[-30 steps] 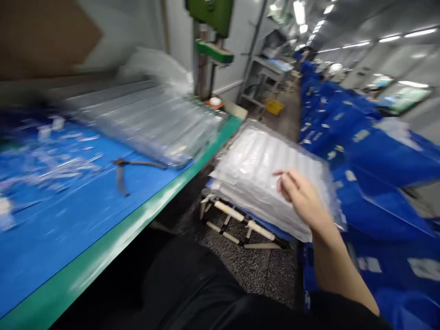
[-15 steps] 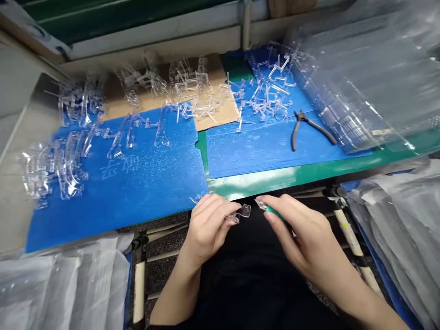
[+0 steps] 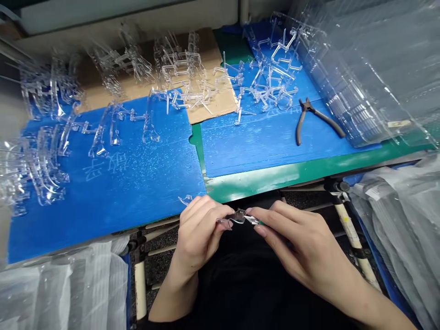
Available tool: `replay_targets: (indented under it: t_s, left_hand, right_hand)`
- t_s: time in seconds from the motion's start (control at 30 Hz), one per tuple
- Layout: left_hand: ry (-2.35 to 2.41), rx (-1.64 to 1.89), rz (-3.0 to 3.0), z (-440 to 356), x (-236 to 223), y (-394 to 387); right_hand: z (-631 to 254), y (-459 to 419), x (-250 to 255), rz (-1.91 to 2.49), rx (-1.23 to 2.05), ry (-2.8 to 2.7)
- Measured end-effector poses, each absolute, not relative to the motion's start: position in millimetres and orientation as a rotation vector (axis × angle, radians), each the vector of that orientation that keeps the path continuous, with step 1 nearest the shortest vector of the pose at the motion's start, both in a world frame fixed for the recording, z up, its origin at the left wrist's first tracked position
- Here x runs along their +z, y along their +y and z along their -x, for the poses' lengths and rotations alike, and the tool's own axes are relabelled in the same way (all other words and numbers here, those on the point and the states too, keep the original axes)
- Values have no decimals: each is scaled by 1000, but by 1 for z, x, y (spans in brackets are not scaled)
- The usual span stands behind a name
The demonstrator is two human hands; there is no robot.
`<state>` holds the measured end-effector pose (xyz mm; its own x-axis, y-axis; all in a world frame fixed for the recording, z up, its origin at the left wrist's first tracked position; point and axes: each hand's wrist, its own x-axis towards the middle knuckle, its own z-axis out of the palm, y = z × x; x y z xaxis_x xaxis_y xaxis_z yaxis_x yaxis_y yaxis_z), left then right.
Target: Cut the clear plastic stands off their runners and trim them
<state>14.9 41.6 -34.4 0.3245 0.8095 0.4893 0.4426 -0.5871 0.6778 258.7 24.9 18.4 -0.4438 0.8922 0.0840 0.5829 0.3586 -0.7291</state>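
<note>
My left hand pinches a small clear plastic part just below the table's front edge. My right hand is closed on a small green-handled tool whose tip touches the part. Both hands meet over my dark lap. Many clear plastic parts lie scattered over the blue mats and a brown cardboard sheet. One loose clear piece rests on the mat edge near my left hand.
Brown-handled pliers lie on the right blue mat. Stacked clear plastic trays fill the table's right end. Bagged clear packs sit low at left and right. A green table edge runs along the front.
The view swung from the aisle and bagged stack at my right back to the table. My right hand left the stack; both hands closed together, the tool tip now touching the part.
</note>
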Motion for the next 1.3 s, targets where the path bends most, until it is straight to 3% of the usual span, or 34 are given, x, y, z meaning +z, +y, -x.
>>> replay_targets:
  t_s: [0.5,0.8,1.1,1.3]
  left_hand:
    - [1029,1146,-2077,-19,-27,27]
    - [915,1119,-1557,-29,-22,16]
    - [820,1010,-1460,-31,-19,12]
    - [831,997,-1535,-31,-12,15]
  right_hand:
    - [-267,27,12,1325,905,-2012]
    - [-265,26,18,1186,1013,-1843]
    - [-263,14,20,1094,843,-2125]
    - [-267,7,24,1012,951,-2139]
